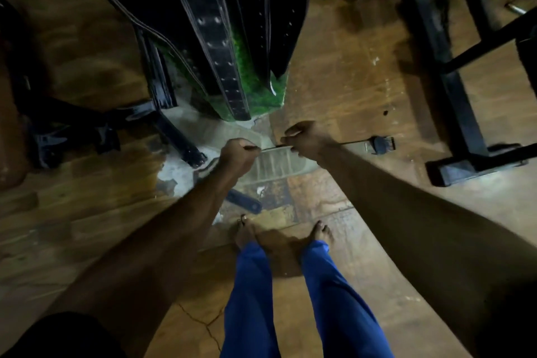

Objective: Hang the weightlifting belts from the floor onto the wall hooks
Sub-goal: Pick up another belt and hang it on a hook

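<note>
I hold a weightlifting belt (277, 148) edge-on between both hands, above the floor. My left hand (236, 154) grips its left part and my right hand (305, 139) grips it further right. The belt's buckle end (380, 145) sticks out to the right past my right wrist. Its other end (244, 203) droops below my left forearm. Several black belts (223, 46) with rows of holes hang down the green-covered wall (247, 78) straight ahead of my hands. The hooks are out of sight above.
A black metal bench frame (453, 113) stands on the right. Another black frame (171, 136) with feet stands on the left. My bare feet (279, 238) and blue trousers (290, 299) are on the worn wooden floor (348, 73).
</note>
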`<state>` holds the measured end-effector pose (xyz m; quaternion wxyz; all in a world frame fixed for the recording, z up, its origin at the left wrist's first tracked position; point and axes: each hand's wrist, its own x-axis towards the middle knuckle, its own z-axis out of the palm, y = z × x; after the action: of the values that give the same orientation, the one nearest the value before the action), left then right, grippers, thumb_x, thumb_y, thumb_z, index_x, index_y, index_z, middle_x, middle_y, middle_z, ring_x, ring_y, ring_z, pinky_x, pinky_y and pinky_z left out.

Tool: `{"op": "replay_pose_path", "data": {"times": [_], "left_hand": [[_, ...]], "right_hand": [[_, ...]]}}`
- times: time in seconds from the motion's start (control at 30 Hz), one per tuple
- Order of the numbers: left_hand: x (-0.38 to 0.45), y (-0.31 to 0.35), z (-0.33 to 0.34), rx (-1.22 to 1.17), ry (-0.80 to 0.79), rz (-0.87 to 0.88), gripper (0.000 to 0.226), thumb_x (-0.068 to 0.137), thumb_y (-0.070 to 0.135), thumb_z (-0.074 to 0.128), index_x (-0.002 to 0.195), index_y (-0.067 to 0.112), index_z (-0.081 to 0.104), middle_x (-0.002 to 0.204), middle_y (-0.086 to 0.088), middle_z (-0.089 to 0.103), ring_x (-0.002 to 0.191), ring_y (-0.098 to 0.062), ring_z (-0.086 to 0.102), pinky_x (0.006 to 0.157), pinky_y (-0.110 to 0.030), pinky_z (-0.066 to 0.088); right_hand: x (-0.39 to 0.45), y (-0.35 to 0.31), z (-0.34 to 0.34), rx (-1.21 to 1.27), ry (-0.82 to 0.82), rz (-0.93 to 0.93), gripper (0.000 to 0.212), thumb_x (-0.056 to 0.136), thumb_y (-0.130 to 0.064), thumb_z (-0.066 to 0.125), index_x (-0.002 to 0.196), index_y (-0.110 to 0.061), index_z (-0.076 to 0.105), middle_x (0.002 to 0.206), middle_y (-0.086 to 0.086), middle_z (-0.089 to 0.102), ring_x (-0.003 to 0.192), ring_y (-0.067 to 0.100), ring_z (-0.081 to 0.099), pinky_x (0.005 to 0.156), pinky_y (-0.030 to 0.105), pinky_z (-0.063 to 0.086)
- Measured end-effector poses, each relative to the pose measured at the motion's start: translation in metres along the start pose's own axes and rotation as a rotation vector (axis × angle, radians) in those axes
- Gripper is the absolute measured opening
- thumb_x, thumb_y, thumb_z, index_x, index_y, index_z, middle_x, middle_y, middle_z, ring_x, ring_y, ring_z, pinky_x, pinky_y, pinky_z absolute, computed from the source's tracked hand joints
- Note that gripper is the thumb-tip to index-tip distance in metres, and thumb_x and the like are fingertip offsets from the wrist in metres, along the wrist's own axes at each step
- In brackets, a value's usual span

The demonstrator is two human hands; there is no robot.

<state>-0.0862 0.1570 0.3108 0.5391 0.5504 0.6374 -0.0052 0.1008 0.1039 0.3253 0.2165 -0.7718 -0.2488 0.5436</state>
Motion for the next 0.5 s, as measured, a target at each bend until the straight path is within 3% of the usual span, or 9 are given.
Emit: {"op": "replay_pose_path", "data": {"times": [0.07, 0.2, 0.33, 0.37, 0.5], "left_hand": [[0.008, 0.0, 0.034, 0.027, -0.08, 0.041, 0.018, 0.087, 0.019, 0.075, 0.097, 0.003, 0.076, 0.094, -0.021, 0.075, 0.092, -0.038, 0.071, 0.075, -0.033, 0.049], [0.055, -0.004, 0.109, 0.057, -0.244, 0.086, 0.015, 0.091, 0.019, 0.071, 0.103, 0.011, 0.075, 0.102, -0.008, 0.075, 0.093, -0.021, 0.069, 0.081, -0.027, 0.051], [0.136, -0.038, 0.182, 0.127, -0.281, 0.116, 0.02, 0.091, 0.007, 0.069, 0.11, 0.001, 0.07, 0.093, -0.003, 0.067, 0.079, -0.012, 0.062, 0.059, -0.005, 0.045], [0.158, -0.05, 0.2, 0.148, -0.283, 0.105, 0.024, 0.091, 0.006, 0.069, 0.114, 0.0, 0.069, 0.098, -0.006, 0.068, 0.085, -0.014, 0.063, 0.061, -0.007, 0.046], [0.246, -0.097, 0.27, 0.303, -0.304, 0.1, 0.036, 0.091, 0.015, 0.071, 0.124, 0.005, 0.062, 0.122, -0.012, 0.068, 0.112, -0.028, 0.065, 0.095, -0.037, 0.054]], "right_hand": [[0.008, 0.035, 0.002, 0.102, -0.043, 0.098, 0.014, 0.089, -0.025, 0.075, 0.087, -0.012, 0.069, 0.079, 0.009, 0.066, 0.068, 0.023, 0.063, 0.063, 0.036, 0.049], [0.045, 0.116, 0.003, 0.33, -0.005, 0.303, 0.021, 0.095, -0.03, 0.068, 0.085, -0.012, 0.065, 0.077, 0.008, 0.065, 0.061, 0.019, 0.059, 0.057, 0.028, 0.045], [0.114, 0.207, 0.015, 0.465, 0.092, 0.394, 0.03, 0.095, -0.039, 0.066, 0.095, -0.01, 0.063, 0.079, 0.007, 0.066, 0.065, 0.021, 0.061, 0.064, 0.03, 0.05], [0.134, 0.229, 0.02, 0.479, 0.106, 0.407, 0.03, 0.095, -0.039, 0.066, 0.099, -0.009, 0.063, 0.08, 0.008, 0.066, 0.065, 0.02, 0.061, 0.065, 0.031, 0.051], [0.222, 0.296, 0.039, 0.531, 0.168, 0.467, 0.028, 0.095, -0.034, 0.068, 0.099, -0.008, 0.061, 0.088, 0.012, 0.064, 0.078, 0.025, 0.064, 0.077, 0.039, 0.059]]}}
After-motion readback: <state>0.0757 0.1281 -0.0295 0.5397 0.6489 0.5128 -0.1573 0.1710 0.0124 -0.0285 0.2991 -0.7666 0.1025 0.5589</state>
